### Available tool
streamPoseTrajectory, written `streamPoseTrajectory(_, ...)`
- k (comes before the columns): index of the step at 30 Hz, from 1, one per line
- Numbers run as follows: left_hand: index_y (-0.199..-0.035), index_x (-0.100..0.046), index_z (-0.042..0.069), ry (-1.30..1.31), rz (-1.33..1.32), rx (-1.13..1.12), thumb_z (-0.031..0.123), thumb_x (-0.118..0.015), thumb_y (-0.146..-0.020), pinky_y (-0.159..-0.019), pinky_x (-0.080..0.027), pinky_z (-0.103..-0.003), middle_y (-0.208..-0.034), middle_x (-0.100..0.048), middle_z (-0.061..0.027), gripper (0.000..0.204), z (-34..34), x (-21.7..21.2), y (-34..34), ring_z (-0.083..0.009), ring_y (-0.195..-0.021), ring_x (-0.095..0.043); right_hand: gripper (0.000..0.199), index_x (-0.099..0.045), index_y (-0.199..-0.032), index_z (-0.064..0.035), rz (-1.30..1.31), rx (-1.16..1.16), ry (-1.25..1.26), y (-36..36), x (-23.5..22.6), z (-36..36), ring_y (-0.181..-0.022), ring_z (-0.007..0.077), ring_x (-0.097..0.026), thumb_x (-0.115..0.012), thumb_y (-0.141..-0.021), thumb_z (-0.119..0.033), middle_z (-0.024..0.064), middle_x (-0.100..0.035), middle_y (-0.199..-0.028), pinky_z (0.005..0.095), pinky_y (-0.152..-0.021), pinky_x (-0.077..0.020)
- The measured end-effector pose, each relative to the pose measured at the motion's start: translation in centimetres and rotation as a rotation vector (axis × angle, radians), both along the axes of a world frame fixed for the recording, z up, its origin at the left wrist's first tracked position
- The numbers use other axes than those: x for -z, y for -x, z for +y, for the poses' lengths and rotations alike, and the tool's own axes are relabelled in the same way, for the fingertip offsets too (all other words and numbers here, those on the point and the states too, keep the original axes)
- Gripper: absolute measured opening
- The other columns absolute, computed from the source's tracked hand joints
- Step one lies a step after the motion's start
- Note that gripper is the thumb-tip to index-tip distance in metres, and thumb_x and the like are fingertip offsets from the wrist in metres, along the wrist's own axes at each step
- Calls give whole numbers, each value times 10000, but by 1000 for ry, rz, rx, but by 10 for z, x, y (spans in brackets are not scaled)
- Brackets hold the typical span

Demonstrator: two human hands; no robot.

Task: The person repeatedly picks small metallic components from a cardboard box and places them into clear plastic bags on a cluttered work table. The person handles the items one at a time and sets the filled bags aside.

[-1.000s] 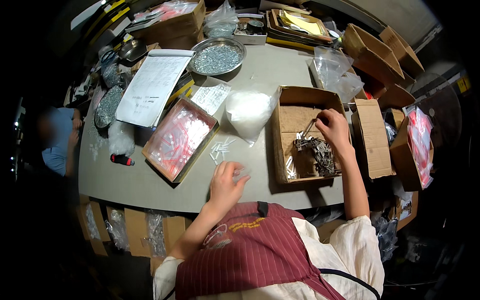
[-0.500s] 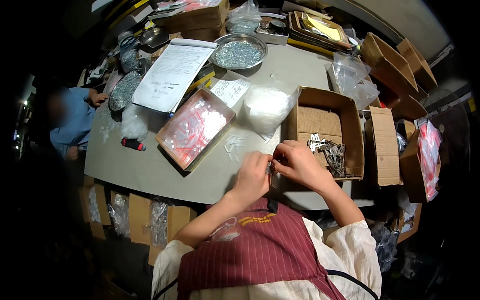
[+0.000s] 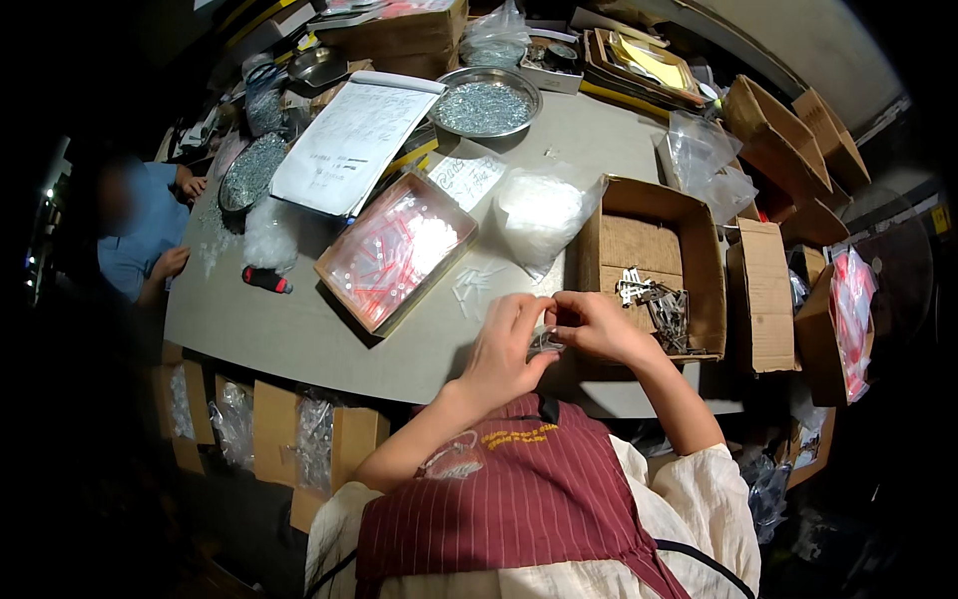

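Close together above the near edge of the table, both of my hands work on a small clear plastic bag, partly hidden by the fingers. My left hand curves around its left side, thumb below and fingers above. From the right, the bag is pinched by the fingertips of my right hand. What is inside it is too small to tell. Several thin white plastic strips lie loose beyond my left hand. To the right, a cardboard box holds a pile of small metal parts and white pieces.
Left of the strips stands a shallow box of red-and-clear packets. Beyond are a stuffed clear bag, a notepad and a metal bowl of small shiny parts. Another person is at the table's left end. Cartons crowd the right.
My left fingers and thumb have spread apart, and more of the clear bag shows between my hands. At the left, the other person's lower hand has come up to the table edge.
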State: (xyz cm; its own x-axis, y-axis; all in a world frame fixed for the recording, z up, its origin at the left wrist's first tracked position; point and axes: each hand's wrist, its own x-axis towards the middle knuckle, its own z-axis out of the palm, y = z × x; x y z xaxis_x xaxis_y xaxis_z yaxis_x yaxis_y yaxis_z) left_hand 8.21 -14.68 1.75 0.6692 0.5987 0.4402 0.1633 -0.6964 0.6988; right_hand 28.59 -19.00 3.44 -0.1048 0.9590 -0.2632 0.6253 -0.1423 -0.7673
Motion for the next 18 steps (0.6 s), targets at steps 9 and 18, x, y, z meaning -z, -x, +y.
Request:
streamPoseTrajectory(9, -1375, -486, 41, 513, -49, 67, 125, -836, -734, -1023, -453, -451, -1314, -576, -191, 735, 11, 43, 48, -381, -1216, -573, 149, -615, -975, 7, 167, -61, 13, 40, -3, 21, -807, 95, -621, -730, -889, -31, 38, -686, -900, 292, -744, -534)
streamPoseTrajectory(18, -954, -649, 15, 615, 11, -323, 140, -735, -920, -713, -531, -341, -829, -691, -122, 156, -4, 80, 97, -222, -762, -683, 266, -648, -861, 38, -377, -38, -315, 75, 121, 79, -756, 442, -677, -717, -800, -212, 257, -686, -823, 517, -706, -548)
